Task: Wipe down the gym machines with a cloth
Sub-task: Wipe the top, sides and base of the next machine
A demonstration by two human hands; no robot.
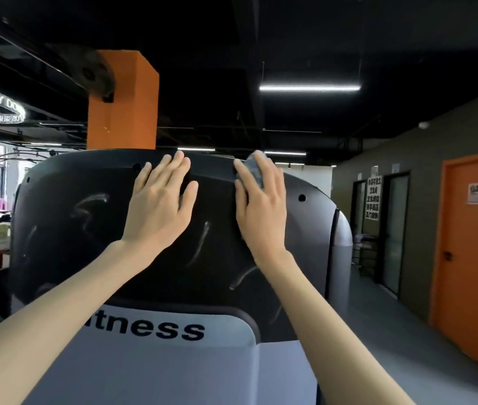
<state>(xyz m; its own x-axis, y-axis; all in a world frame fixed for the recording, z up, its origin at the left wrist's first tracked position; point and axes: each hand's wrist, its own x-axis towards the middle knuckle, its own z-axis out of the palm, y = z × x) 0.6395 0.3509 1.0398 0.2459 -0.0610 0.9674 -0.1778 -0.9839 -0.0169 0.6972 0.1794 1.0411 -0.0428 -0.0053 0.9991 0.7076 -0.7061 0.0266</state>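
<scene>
Just behind the black cover (86,229) stands an orange pillar (122,106).

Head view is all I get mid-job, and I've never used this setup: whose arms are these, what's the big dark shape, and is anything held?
There is one picture, from a wide-angle camera worn on the person's head, looking forward at their own bare arms. The big dark curved plastic cover belongs to a gym machine; pale streaks show on it. The left hand lies flat on it, fingers straight, holding nothing. The right hand presses a small blue-grey cloth against the cover near its top edge; the fingers look straight, not a closed grip. Below sits a pale grey panel with black letters. Behind stand an orange square pillar and, at right, an orange door.
</scene>
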